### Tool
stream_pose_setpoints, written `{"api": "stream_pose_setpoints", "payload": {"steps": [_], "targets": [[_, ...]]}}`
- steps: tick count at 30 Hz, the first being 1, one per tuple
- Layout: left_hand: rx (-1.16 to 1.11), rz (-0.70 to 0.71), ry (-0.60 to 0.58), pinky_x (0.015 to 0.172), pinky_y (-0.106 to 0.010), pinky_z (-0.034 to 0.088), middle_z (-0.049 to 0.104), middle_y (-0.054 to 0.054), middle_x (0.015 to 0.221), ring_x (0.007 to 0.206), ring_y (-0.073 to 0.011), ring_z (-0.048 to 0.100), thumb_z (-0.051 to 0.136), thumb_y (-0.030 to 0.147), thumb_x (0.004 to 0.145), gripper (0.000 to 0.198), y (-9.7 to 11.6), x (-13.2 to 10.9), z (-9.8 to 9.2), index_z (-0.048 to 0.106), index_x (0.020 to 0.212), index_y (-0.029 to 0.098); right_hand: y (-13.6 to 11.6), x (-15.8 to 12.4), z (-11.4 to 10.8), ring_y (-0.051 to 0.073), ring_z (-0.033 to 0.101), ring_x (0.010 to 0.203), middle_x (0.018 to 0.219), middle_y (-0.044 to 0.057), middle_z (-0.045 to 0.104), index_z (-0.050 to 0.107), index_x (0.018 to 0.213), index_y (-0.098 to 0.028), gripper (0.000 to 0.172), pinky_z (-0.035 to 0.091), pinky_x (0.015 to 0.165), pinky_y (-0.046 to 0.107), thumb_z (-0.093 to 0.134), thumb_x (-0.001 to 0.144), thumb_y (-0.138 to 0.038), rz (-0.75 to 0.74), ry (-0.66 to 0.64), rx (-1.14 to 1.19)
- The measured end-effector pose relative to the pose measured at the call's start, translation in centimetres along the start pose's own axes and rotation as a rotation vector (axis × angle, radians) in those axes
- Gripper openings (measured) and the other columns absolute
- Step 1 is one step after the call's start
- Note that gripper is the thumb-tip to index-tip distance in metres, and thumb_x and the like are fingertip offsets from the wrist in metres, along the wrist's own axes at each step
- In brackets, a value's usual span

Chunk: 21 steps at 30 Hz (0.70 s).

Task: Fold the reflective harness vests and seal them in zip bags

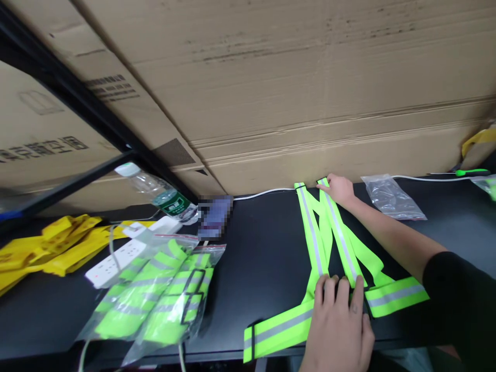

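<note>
A neon-green reflective vest [310, 232] made of straps with grey stripes lies spread on the black tabletop. Its two shoulder straps run away from me, and the waist belt [281, 328] stretches out to both sides. At the far end, my right hand [340, 190] pinches the top of the right-hand shoulder strap, by its black buckle. Nearer to me, my left hand [339, 323] lies palm down with its fingers stretched over the place where the straps meet the belt. That hand covers part of the join.
To the left lie clear bags of folded green vests [155, 294], a white power strip [116, 263], yellow straps [70, 243], a tilted water bottle [166, 196] and a blurred-out phone [215, 217]. A clear plastic bag [393, 196] lies right. Cardboard [310, 77] stands behind.
</note>
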<state>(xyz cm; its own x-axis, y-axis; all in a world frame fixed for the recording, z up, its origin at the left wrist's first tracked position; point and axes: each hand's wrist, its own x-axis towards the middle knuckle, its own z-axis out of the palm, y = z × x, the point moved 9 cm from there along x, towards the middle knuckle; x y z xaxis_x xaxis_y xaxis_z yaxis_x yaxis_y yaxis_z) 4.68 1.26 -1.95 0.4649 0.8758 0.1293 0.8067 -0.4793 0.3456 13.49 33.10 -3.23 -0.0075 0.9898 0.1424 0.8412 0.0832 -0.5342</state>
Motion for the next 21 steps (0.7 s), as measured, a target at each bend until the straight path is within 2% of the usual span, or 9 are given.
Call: {"api": "stream_pose_setpoints", "payload": {"steps": [3,5,7,8,11,14,16,18,21], "targets": [[0.002,-0.015,-0.015,0.106,-0.060,0.045,0.062,-0.010,0.126,0.119,-0.0341,0.054,0.038,0.043,0.103,0.052,0.1,-0.1,-0.2,0.048,0.149,0.020,-1.9,-1.1,-1.0,0.040,0.049,0.126,0.135,0.026,0.052,0.059,0.121,-0.010,0.048,0.041,0.102,0.055,0.066,0.092,-0.048,-0.112,0.112,-0.129],[0.001,-0.029,-0.026,0.105,-0.059,0.046,0.061,-0.011,0.129,0.121,-0.0352,0.054,0.036,0.050,0.103,0.056,0.0,-0.1,-0.2,0.049,0.149,0.020,-3.2,-1.9,-1.1,0.041,0.042,0.132,0.139,0.025,0.049,0.060,0.121,-0.010,0.042,0.036,0.107,0.055,0.060,0.096,-0.043,-0.198,0.119,-0.188],[0.001,-0.022,-0.030,0.106,-0.058,0.046,0.059,-0.011,0.135,0.123,-0.0355,0.053,0.036,0.054,0.102,0.059,0.0,-0.1,-0.3,0.049,0.149,0.019,-4.0,-2.6,-0.4,0.037,0.044,0.132,0.133,0.022,0.056,0.065,0.114,-0.013,0.033,0.035,0.109,0.052,0.050,0.100,-0.038,-0.273,0.069,-0.229],[0.000,-0.011,-0.031,0.108,-0.058,0.045,0.058,-0.010,0.140,0.124,-0.0353,0.053,0.036,0.054,0.102,0.060,0.1,-0.1,-0.3,0.048,0.149,0.019,-4.1,-3.0,0.0,0.035,0.046,0.130,0.129,0.020,0.060,0.067,0.112,-0.014,0.033,0.036,0.109,0.050,0.045,0.102,-0.037,-0.300,0.035,-0.242],[-0.013,0.026,-0.052,0.113,-0.057,0.040,0.053,-0.004,0.151,0.127,-0.0339,0.051,0.035,0.052,0.103,0.059,0.2,0.0,-0.1,0.044,0.152,0.019,-3.6,-4.3,1.4,0.031,0.046,0.135,0.132,0.020,0.062,0.065,0.122,-0.011,0.045,0.035,0.113,0.045,0.035,0.104,-0.038,-0.353,-0.064,-0.259],[-0.037,0.022,-0.093,0.115,-0.057,0.038,0.053,0.000,0.151,0.128,-0.0334,0.050,0.036,0.051,0.103,0.059,0.0,-0.1,0.0,0.041,0.153,0.021,-2.5,-5.5,2.5,0.029,0.032,0.149,0.156,0.018,0.044,0.048,0.147,-0.008,0.061,0.026,0.121,0.044,0.031,0.102,-0.047,-0.392,-0.176,-0.252],[-0.058,0.029,-0.123,0.114,-0.057,0.039,0.054,0.001,0.150,0.129,-0.0332,0.049,0.038,0.051,0.102,0.058,0.0,-0.1,-0.1,0.041,0.154,0.024,-1.6,-5.9,2.9,0.029,0.024,0.153,0.165,0.012,0.030,0.036,0.156,-0.013,0.069,0.019,0.124,0.047,0.027,0.101,-0.054,-0.401,-0.249,-0.240],[-0.081,0.039,-0.141,0.114,-0.056,0.039,0.055,0.001,0.150,0.129,-0.0328,0.049,0.040,0.050,0.102,0.057,0.2,-0.1,-0.2,0.041,0.153,0.024,-0.8,-5.8,2.9,0.030,0.020,0.154,0.167,0.007,0.024,0.029,0.159,-0.018,0.071,0.014,0.125,0.053,0.024,0.100,-0.057,-0.395,-0.298,-0.227],[-0.107,0.025,-0.134,0.114,-0.056,0.037,0.055,0.000,0.150,0.129,-0.0325,0.047,0.041,0.048,0.102,0.056,0.2,0.1,-0.5,0.042,0.153,0.024,-0.1,-5.1,2.6,0.033,0.017,0.155,0.167,0.006,0.023,0.027,0.160,-0.020,0.070,0.010,0.124,0.059,0.025,0.100,-0.056,-0.380,-0.330,-0.211]]}}
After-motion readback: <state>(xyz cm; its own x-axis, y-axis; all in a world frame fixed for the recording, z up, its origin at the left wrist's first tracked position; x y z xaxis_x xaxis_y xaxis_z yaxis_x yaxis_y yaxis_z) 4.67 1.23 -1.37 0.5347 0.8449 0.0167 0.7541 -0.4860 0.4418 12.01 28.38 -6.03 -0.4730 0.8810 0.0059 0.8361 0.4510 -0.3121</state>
